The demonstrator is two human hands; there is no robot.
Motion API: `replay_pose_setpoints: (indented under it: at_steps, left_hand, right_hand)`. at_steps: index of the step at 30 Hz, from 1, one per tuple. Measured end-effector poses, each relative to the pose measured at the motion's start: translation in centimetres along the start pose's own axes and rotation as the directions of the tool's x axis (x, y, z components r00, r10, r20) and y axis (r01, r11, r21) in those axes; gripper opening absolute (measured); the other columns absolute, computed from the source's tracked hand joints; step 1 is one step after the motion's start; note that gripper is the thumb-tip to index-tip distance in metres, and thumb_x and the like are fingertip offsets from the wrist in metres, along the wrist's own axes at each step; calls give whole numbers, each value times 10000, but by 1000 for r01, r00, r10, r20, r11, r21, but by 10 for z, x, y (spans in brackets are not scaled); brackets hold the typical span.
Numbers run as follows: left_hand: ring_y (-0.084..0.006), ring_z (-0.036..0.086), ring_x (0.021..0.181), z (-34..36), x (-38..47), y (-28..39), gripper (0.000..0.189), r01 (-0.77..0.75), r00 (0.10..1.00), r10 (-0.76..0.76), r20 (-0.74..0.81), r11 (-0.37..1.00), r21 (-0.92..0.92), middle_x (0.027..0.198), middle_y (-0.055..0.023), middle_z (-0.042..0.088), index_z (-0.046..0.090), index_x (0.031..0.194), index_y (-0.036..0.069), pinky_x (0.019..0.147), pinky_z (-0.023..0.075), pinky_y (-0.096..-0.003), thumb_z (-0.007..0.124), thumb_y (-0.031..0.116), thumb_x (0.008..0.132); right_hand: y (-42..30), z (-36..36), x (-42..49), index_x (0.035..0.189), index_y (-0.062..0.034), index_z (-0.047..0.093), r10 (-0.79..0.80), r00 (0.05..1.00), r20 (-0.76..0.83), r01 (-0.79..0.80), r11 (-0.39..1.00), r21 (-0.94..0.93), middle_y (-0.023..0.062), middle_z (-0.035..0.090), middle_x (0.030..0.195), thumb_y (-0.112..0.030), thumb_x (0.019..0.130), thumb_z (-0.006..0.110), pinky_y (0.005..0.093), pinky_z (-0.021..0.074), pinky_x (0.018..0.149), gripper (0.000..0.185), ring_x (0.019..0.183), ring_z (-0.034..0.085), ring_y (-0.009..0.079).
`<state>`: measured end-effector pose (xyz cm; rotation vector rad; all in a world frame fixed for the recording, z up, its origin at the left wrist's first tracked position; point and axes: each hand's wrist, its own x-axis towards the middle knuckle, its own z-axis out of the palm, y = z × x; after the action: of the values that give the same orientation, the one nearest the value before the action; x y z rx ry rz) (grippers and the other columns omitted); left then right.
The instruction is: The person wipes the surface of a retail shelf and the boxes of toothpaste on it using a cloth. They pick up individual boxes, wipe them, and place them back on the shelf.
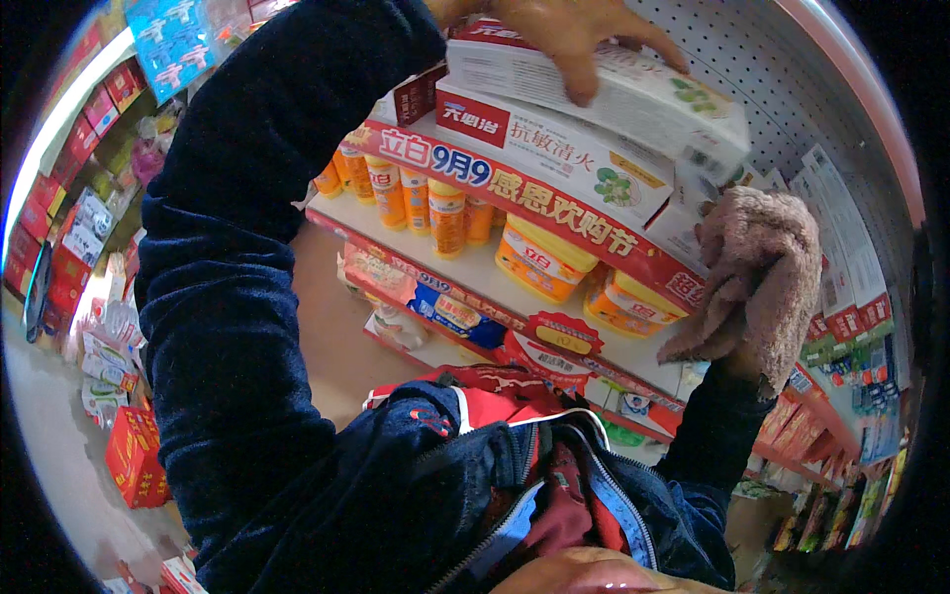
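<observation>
At the top, my left hand (586,37) spreads over a white toothpaste carton (631,100), thumb on its front face and fingers across its upper side. This carton lies tilted on another white and red toothpaste carton (553,145), which rests on the upper shelf. At the right, my right hand is wrapped in a fluffy pinkish-brown cloth (764,260) and mostly hidden by it; only the wrist area shows. The cloth is beside the right end of the cartons, near the shelf's red front strip (512,189).
Orange bottles (447,219) and yellow-lidded orange tubs (545,256) stand on the shelf below. Lower down are bagged goods (456,315). A perforated back panel (742,67) rises behind the cartons. More cartons (846,237) stand at the right. A red box (137,457) sits on the floor, left.
</observation>
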<state>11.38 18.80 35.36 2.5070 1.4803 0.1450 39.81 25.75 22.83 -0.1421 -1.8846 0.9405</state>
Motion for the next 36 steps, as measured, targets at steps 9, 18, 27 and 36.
replay_pose_setpoints:
  at_steps: [9,18,27,36]
  left_hand:
    - [-356,391,1357,2,1,-24,942,124,991,-116,63,981,-152,1488,-240,395,286,1521,50,1124,306,-390,696,132,677]
    - [-314,612,1112,8,4,-53,963,113,994,-113,-6,993,34,1295,-182,600,444,1466,176,1006,466,-368,667,103,533]
    - [-269,612,1139,24,7,-43,908,61,998,-58,20,976,-207,1326,-183,578,400,1479,127,997,483,-342,795,234,668]
    - [-265,501,1268,20,4,-43,1056,202,979,-202,-9,978,53,1398,-175,506,322,1508,83,1081,386,-345,864,324,634]
  right_hand:
    - [5,-13,-27,931,-34,565,21,946,-323,25,990,137,79,524,738,-604,900,583,260,377,514,572,616,464,151]
    - [25,-41,-44,1047,-14,544,-5,953,-304,57,986,159,102,571,940,-527,964,519,277,457,655,520,760,542,159]
    - [17,-45,-43,903,27,534,158,852,-500,-65,978,199,155,538,734,-407,927,538,316,427,445,434,517,482,210]
    - [5,-39,-40,794,29,520,365,758,-540,-43,855,517,161,517,634,-227,810,567,325,404,384,261,443,472,223]
